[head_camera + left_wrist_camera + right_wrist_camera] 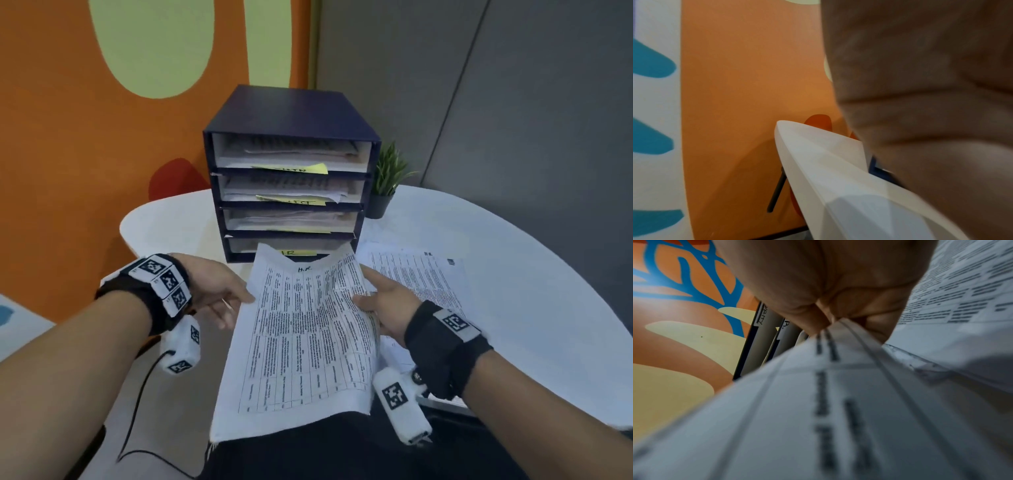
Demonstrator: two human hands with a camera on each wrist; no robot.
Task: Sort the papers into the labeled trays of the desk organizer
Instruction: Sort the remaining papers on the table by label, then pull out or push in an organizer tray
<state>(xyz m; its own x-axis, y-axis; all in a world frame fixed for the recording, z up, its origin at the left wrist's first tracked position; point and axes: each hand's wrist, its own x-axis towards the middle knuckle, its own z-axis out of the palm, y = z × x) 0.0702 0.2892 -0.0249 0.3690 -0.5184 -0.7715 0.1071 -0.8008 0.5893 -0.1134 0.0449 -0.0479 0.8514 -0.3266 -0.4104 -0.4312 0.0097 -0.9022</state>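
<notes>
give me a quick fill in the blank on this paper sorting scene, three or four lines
1. The dark blue desk organizer has ____ trays stacked one above another.
2. The printed sheet held by the right hand has "____" handwritten at its top edge.
3. Right of the organizer stands a small potted ____.
4. More printed papers lie on the ____ table.

Missing words: four; HR; plant; white

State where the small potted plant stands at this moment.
In the head view, the potted plant stands on the white table, right beside the desk organizer, at its right.
</notes>
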